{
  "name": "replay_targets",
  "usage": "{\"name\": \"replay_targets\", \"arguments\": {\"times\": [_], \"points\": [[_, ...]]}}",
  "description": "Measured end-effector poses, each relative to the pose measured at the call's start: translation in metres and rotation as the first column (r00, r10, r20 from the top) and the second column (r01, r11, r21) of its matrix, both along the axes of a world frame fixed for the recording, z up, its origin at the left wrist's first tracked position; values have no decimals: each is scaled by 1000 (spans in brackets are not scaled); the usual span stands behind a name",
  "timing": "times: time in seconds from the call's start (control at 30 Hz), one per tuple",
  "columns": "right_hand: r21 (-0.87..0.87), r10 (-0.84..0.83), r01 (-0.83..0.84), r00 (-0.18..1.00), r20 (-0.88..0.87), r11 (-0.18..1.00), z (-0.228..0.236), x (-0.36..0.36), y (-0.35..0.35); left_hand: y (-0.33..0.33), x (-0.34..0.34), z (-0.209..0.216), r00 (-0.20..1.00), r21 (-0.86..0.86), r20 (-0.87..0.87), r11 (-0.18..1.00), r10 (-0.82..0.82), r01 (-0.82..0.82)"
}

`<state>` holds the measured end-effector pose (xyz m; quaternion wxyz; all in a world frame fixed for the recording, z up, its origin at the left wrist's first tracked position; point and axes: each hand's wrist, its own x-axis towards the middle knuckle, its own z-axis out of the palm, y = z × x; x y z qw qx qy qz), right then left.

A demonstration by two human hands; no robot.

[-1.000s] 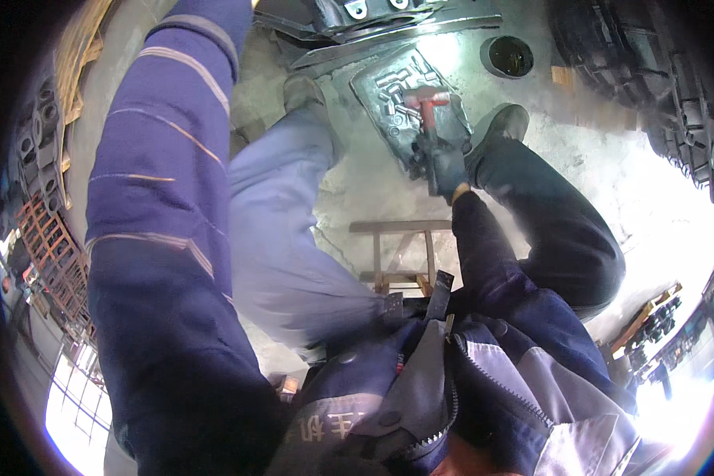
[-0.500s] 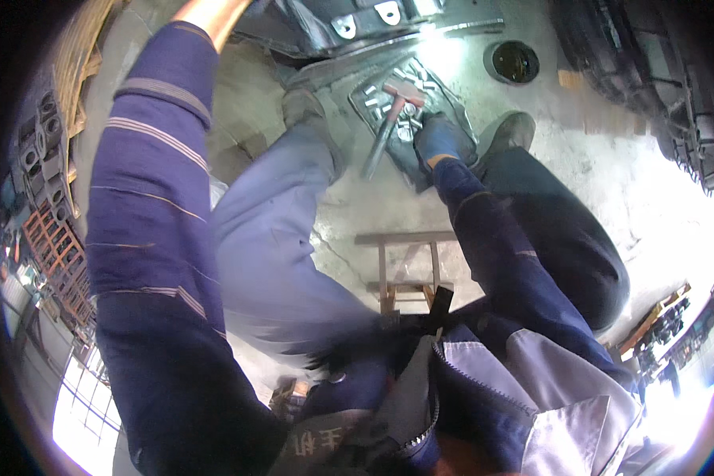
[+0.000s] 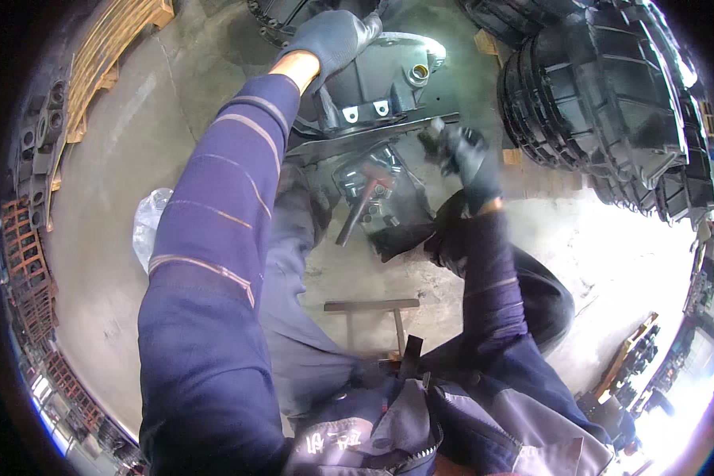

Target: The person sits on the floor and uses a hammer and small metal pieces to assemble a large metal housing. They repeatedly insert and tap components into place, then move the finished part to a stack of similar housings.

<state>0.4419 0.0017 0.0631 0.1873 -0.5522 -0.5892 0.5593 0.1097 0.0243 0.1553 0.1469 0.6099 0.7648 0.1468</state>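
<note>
My left hand (image 3: 333,44), in a dark grey glove, reaches to the top of a large black metal housing (image 3: 362,83). Its fingers are closed there, and what they grip is hidden. To the right of the housing's lower edge I hold up my gloved right hand (image 3: 470,163), slightly blurred. A small shiny metal part (image 3: 437,124) shows at its fingertips. Between my feet lies a shallow dark tray (image 3: 411,197) with several short metal pieces (image 3: 389,220) in it. A hammer (image 3: 358,208) with a reddish head rests across the tray, its handle slanting over the near side.
A low stool frame (image 3: 371,305) stands below me. Large ribbed black castings (image 3: 603,95) are stacked at the right. A wooden pallet (image 3: 107,59) and orange racking (image 3: 28,262) line the left. A clear plastic bag (image 3: 145,226) lies on the floor beside my left arm.
The view has shifted, bringing my left hand and more of the housing into sight. My right hand has risen from the tray, up and to the right, with a small metal part.
</note>
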Motion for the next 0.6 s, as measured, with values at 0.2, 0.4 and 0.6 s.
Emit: {"name": "replay_targets", "arguments": {"times": [0.2,0.4,0.6], "points": [[79,149,-143,986,-75,987,101,-63,70,4,-1,3,1000,-108,13,994,21,-19],[135,392,-458,853,345,879,118,-93,99,3,-1,-2,1000,-19,25,1000,8,-7],[344,289,-792,531,797,505,138,-115,88,7,4,-2,1000,74,22,997,-12,10]]}}
